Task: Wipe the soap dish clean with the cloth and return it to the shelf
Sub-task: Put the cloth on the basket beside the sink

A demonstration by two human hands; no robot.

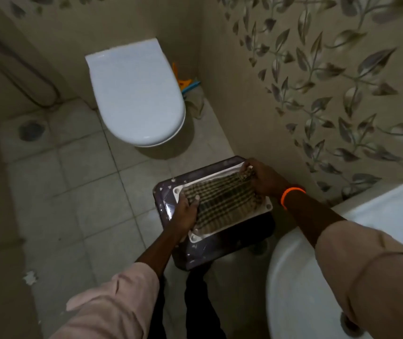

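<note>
we look down into a small bathroom with a pale, grimy tiled floor [73, 192], a white toilet [136, 94] at upper centre and a white basin [293, 277] at lower right. the leaf-patterned wall [317, 94] crowds the right; open floor lies at left. at lower centre the dark, white-rimmed rectangular soap dish [171, 209] is covered by the checked cloth [220, 199]. our left hand [185, 211] fingers clamp the cloth's left edge; our right hand [264, 179] fingers bunch its upper right corner.

The checked cloth [220, 201] hides most of the white tray's [229, 230] inner face. The washbasin [300, 277] is cut off by the right and bottom edges. Orange and blue items [186, 82] behind the toilet [136, 94] are too hidden to identify.
</note>
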